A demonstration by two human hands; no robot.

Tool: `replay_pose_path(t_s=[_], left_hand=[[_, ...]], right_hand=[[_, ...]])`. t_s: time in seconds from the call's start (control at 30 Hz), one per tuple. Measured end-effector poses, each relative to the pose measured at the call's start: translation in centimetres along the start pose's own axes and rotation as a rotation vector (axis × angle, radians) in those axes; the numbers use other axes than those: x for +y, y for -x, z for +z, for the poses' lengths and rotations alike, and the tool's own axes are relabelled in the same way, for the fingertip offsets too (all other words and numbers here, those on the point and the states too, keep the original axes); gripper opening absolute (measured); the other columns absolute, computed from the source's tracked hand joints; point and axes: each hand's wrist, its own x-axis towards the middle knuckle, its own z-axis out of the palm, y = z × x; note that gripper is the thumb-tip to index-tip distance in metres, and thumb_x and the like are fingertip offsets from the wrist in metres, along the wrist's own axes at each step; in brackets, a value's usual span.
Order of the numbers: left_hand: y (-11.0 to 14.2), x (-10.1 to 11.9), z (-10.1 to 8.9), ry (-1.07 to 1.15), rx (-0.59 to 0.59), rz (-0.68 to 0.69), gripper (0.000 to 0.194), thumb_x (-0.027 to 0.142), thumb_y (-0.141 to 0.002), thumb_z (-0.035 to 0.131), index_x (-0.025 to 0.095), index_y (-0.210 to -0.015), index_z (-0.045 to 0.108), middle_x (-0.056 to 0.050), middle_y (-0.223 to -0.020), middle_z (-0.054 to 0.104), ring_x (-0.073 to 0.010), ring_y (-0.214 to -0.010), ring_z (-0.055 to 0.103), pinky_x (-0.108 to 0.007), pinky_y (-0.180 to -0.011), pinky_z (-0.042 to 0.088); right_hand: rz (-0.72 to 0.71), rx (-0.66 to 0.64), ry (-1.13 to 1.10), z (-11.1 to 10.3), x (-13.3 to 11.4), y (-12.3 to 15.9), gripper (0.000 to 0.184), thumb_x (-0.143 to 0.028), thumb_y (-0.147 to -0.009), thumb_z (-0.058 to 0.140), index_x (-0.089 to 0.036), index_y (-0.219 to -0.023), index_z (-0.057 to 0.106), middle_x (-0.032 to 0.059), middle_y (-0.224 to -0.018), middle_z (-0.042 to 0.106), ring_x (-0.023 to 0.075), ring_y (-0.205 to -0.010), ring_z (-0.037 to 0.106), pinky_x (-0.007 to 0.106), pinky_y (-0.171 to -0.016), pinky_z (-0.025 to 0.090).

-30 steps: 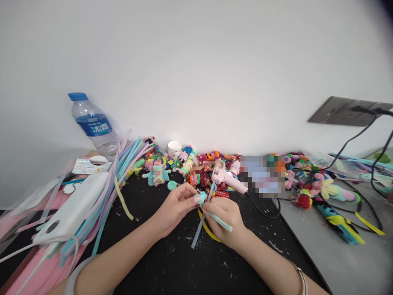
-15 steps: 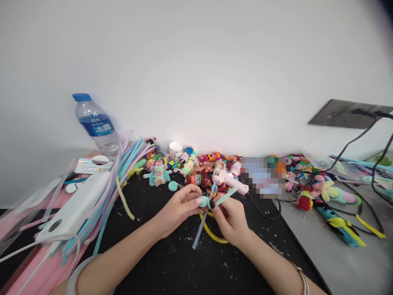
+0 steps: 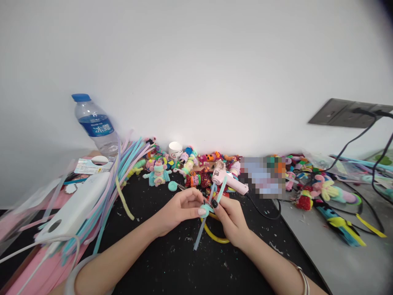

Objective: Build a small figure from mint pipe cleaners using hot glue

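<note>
Here, both hands (image 3: pixel 232 217) pinched nearly closed, holding coiled mint strip (image 3: pixel 221 190)

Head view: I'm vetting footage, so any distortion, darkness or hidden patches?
Head view: the bottle leans, probably through wide-angle distortion; the top right corner darkens; pixelation hides a patch right of the glue gun; the wall shows no harsh shadows.

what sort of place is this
Probably a craft workspace: there's a glue gun, a bundle of fuzzy stems at the left, and colourful fuzzy dolls near the wall.
</note>
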Motion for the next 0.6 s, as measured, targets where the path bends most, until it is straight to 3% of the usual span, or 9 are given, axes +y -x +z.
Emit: replay_pose_path(t_s=[0.6], left_hand=[[-0.09,-0.13,-0.17,0.064,0.079,-0.006,0.011,0.022,-0.077,0.063,0.016,-0.084,0.058,-0.002,-0.079,0.064,-0.0128,-0.077,0.058,-0.029,-0.075,0.047]], right_hand=[[-0.036,-0.084,0.065,0.09,-0.36,0.01,0.024,-0.022,-0.090,0.036,-0.018,-0.067,0.045,-0.0026,-0.059,0.043,0.0106,-0.053,0.038,0.022,-0.053,0.029]])
